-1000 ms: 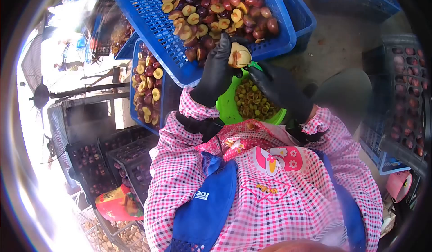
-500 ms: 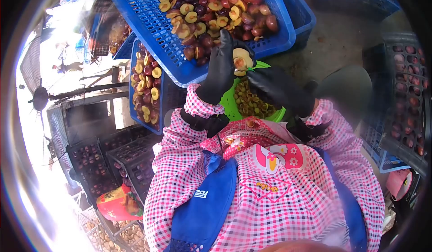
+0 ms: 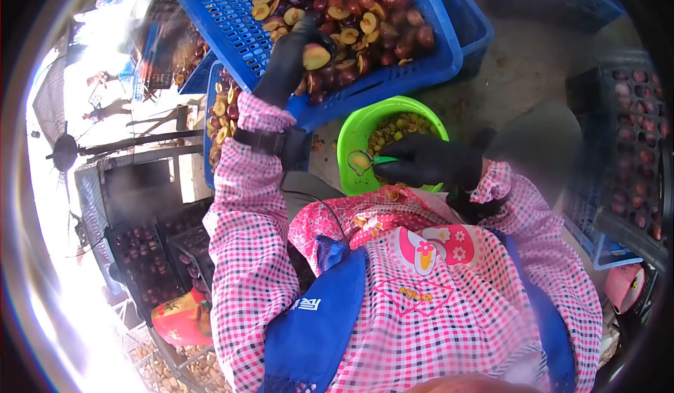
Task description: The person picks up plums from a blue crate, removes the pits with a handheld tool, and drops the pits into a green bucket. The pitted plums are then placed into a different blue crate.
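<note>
My left hand (image 3: 286, 61), in a black glove, reaches over the slotted blue crate (image 3: 309, 118) with its fingers curled round a cut plum half (image 3: 316, 56). Beneath and beyond it lie many plum pieces (image 3: 365, 24), with red skins and yellow flesh. My right hand (image 3: 432, 161), also gloved in black, is closed on a green-handled wire-loop tool (image 3: 359, 162). The loop points left, above the bright green basin (image 3: 347, 136). Inside that basin are small brownish-yellow pieces (image 3: 397, 127), partly covered by my right hand.
Another blue crate (image 3: 210, 158) of plum halves stands at the left, behind my forearm. Black crates of plums (image 3: 140, 252) sit lower left, near a red bag (image 3: 182, 316). To the right is a black crate (image 3: 635, 154) of whole plums on a blue crate (image 3: 604, 242).
My left hand has moved from above the basin up and left into the crate. My right hand has lowered over the basin, and the two hands are now apart.
</note>
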